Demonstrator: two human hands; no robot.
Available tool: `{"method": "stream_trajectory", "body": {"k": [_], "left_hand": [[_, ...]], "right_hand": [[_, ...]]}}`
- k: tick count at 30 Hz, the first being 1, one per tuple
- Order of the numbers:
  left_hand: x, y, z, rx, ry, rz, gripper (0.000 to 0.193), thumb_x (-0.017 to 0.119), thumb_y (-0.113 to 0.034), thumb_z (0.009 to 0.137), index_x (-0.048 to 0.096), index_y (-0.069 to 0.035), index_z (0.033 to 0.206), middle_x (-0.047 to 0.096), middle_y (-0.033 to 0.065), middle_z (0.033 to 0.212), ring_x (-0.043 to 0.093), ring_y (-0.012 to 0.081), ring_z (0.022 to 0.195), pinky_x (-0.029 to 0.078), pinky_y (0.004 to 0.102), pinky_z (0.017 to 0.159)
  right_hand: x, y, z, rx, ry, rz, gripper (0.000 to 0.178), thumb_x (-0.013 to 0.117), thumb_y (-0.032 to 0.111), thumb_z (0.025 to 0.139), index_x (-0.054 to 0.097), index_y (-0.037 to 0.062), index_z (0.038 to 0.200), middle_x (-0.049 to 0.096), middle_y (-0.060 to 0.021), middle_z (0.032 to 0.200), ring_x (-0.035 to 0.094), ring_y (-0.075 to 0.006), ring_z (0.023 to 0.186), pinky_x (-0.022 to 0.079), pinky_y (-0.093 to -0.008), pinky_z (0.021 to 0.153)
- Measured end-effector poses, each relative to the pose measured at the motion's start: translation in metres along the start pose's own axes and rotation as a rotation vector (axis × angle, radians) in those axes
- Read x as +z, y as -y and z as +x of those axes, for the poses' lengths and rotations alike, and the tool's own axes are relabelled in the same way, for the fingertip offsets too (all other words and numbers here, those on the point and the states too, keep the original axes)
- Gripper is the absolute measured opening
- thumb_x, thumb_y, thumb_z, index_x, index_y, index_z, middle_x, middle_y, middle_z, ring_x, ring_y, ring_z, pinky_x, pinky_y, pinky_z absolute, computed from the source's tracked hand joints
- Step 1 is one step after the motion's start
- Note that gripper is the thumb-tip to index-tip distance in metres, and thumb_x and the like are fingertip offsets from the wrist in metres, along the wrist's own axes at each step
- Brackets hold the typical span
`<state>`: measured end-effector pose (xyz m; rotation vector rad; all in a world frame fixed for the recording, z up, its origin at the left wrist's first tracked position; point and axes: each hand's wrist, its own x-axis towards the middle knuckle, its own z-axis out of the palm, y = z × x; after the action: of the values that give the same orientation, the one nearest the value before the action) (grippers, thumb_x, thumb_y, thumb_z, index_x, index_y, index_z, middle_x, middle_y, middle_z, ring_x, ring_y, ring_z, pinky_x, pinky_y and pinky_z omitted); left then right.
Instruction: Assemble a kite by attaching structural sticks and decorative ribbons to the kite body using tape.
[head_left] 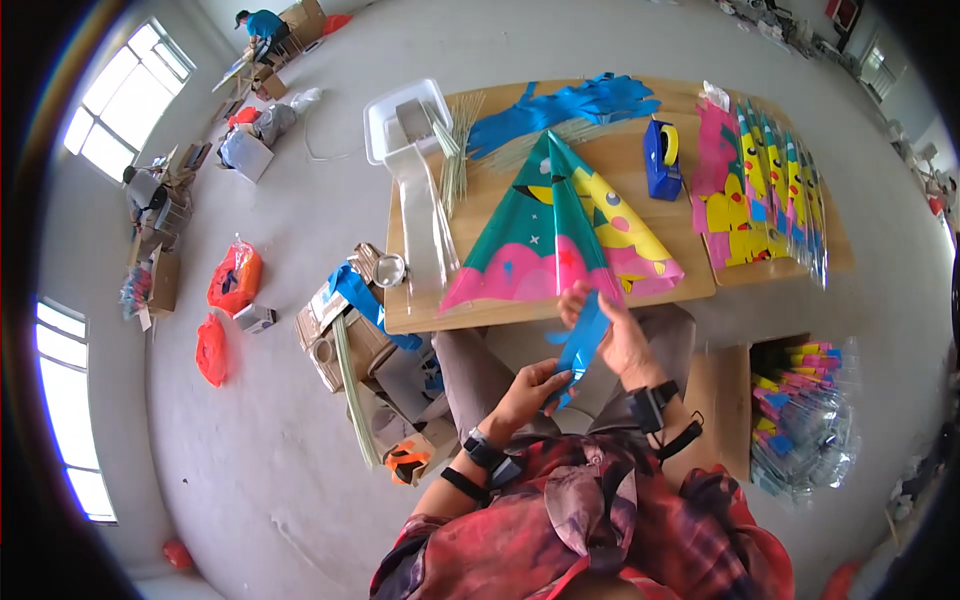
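A strip of blue ribbon (584, 338) stretches between my hands above my lap, in front of the table edge. My left hand (528, 396) pinches its lower part between thumb and fingers. Higher up and to the right, my right hand (622, 345) is closed round its upper part, close to the table edge. Just beyond lies a triangular kite (520, 235) of thin sheet in green, pink and yellow with cartoon figures. Its lower edge is near my right fingers. A pile of blue ribbons (560, 112) is heaped at the table's far side.
On the wooden table (660, 285) stand a blue tape dispenser (662, 172), a white plastic tub (376, 128) with thin sticks, and packed kites (765, 190) at right. Below right, a cardboard box (735, 400) holds wrapped kites. Boxes and tape rolls sit at left; other people work far left.
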<state>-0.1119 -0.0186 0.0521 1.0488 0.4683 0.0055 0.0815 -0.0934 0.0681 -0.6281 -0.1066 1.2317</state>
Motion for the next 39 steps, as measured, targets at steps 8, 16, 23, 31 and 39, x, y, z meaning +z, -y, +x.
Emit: {"method": "stream_trajectory", "body": {"k": [8, 16, 23, 31, 39], "left_hand": [[-0.024, 0.017, -0.022, -0.077, 0.096, 0.001, 0.025, 0.057, -0.022, 0.106, 0.063, 0.001, 0.113, 0.068, 0.0026, 0.085, 0.046, 0.003, 0.053, 0.035, 0.0195, 0.047], [-0.036, 0.027, -0.011, -0.14, 0.198, 0.038, 0.027, 0.058, -0.027, 0.106, 0.066, -0.001, 0.105, 0.067, -0.0001, 0.082, 0.051, 0.0024, 0.058, 0.04, 0.0192, 0.052], [-0.017, 0.002, 0.01, -0.025, 0.021, 0.205, 0.072, 0.062, -0.04, 0.102, 0.032, -0.005, 0.157, 0.038, 0.0175, 0.157, 0.038, 0.0265, 0.144, 0.033, 0.0379, 0.117], [0.032, -0.03, 0.047, 0.05, 0.138, 0.182, 0.055, 0.049, -0.04, 0.109, 0.044, -0.008, 0.152, 0.061, -0.0022, 0.114, 0.04, 0.0032, 0.071, 0.035, 0.021, 0.06], [0.027, 0.002, 0.067, 0.295, -0.278, -0.037, 0.046, 0.041, -0.036, 0.112, 0.058, -0.001, 0.137, 0.066, 0.0029, 0.102, 0.059, 0.0115, 0.074, 0.051, 0.0247, 0.073]], "right_hand": [[0.021, 0.075, -0.007, -0.319, -0.052, -0.14, 0.045, 0.051, 0.024, 0.107, 0.047, -0.0077, 0.139, 0.058, -0.0231, 0.135, 0.057, -0.0341, 0.129, 0.045, -0.0435, 0.114], [0.034, 0.105, -0.031, -0.454, -0.215, -0.259, 0.048, 0.05, 0.028, 0.108, 0.049, -0.0106, 0.136, 0.06, -0.0253, 0.133, 0.06, -0.0347, 0.126, 0.045, -0.043, 0.113], [0.012, 0.068, -0.058, -0.179, -0.085, -0.699, 0.038, 0.045, 0.031, 0.11, 0.058, -0.0026, 0.122, 0.071, -0.0153, 0.105, 0.07, -0.0237, 0.098, 0.055, -0.0373, 0.091], [-0.007, 0.0, -0.063, 0.09, -0.063, -0.984, 0.03, 0.046, 0.025, 0.11, 0.061, -0.0012, 0.114, 0.068, -0.0081, 0.097, 0.069, -0.0164, 0.089, 0.055, -0.0328, 0.082], [-0.055, -0.007, -0.06, 0.227, -0.06, -0.753, 0.039, 0.043, 0.029, 0.111, 0.06, -0.0005, 0.129, 0.071, -0.0085, 0.11, 0.068, -0.0168, 0.103, 0.053, -0.0303, 0.09]]}}
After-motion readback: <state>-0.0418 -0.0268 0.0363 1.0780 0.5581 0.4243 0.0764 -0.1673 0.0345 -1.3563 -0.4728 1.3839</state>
